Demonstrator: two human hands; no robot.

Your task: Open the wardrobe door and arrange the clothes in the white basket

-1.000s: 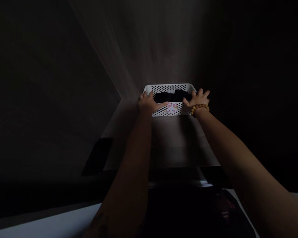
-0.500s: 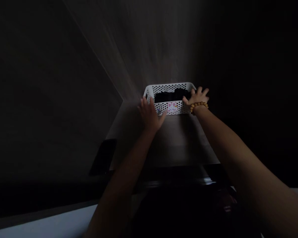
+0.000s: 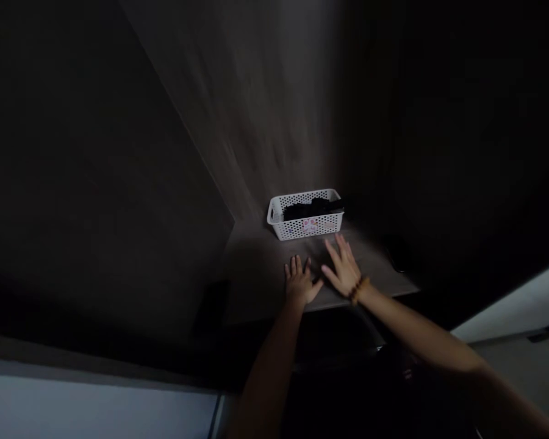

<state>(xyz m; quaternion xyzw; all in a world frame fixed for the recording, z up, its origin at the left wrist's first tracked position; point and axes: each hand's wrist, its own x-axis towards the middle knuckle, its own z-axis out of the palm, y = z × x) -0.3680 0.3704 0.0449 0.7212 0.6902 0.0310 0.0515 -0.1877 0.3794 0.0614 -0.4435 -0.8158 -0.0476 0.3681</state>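
Note:
A white perforated plastic basket [image 3: 297, 228] stands at the back of a dark wood shelf [image 3: 260, 274], in the corner between the walls. Black cloth [image 3: 312, 210] lies folded or bunched inside it, and a pink-and-white sticker [image 3: 310, 226] marks its front wall. My left hand [image 3: 301, 281] rests palm down on the shelf, fingers spread, a short way in front of the basket. My right hand [image 3: 343, 268] lies beside it, nearer the basket but apart from it, with a bead bracelet [image 3: 357, 290] on the wrist.
Dark wood walls [image 3: 256, 122] rise behind and beside the shelf. A dark object [image 3: 397, 253] lies at the shelf's right side, and another dark shape [image 3: 213, 308] stands by its left front. The shelf's front edge [image 3: 348, 303] runs below my hands.
Both hands have come off the basket and moved toward me, now resting on the shelf in front of it. The basket stays in place, and the view has shifted, making it look smaller and lower.

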